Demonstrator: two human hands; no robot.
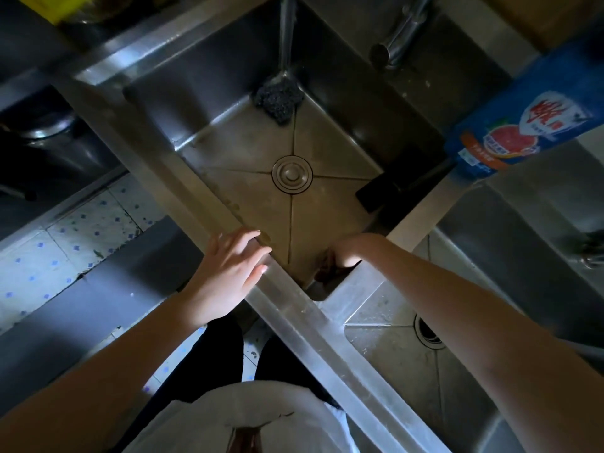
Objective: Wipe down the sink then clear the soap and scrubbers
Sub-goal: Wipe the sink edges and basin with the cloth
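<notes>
**Right hand down in the near corner, scrubber at the far one**

Head view: the left hand lies flat on the near-left rim of the stainless steel sink, fingers straight and gripping nothing. The right hand dips behind the rim into the basin's near corner. Its fingers are hidden, so I cannot tell whether they hold anything.

The dark grey steel-wool scrubber sits in the far corner under the running water. That puts it straight across the round drain from the right hand, along the basin's diagonal. A black rectangular pad leans at the right corner. The blue soap pack lies on the right rim, its long axis running along the rim.

My call: the wiping isn't finished, and the right arm is nearer to all three.
</notes>
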